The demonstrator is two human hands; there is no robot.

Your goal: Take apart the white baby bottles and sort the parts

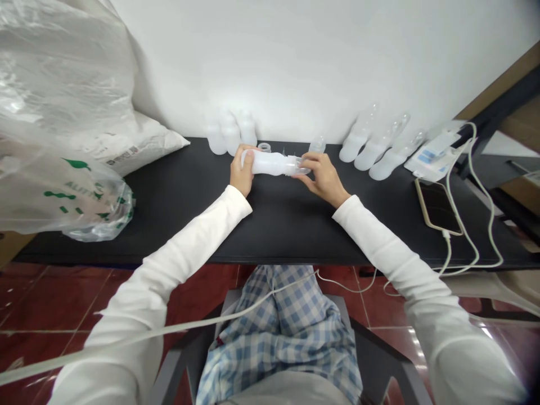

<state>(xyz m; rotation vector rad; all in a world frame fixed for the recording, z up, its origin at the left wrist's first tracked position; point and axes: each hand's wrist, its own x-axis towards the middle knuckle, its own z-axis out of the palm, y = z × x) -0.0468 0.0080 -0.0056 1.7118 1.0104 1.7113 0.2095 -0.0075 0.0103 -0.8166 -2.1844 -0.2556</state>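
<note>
Head view: the left hand (242, 173) grips the white bottle (270, 163); the right hand (324, 175) pinches its clear top (304, 168). Best keep both aligned, squeezing lightly.

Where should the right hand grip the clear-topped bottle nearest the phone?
Probably around the white lower body, from the near side: the clear-topped bottle appears upright, with another bottle at its left and a white package at its right.
</note>
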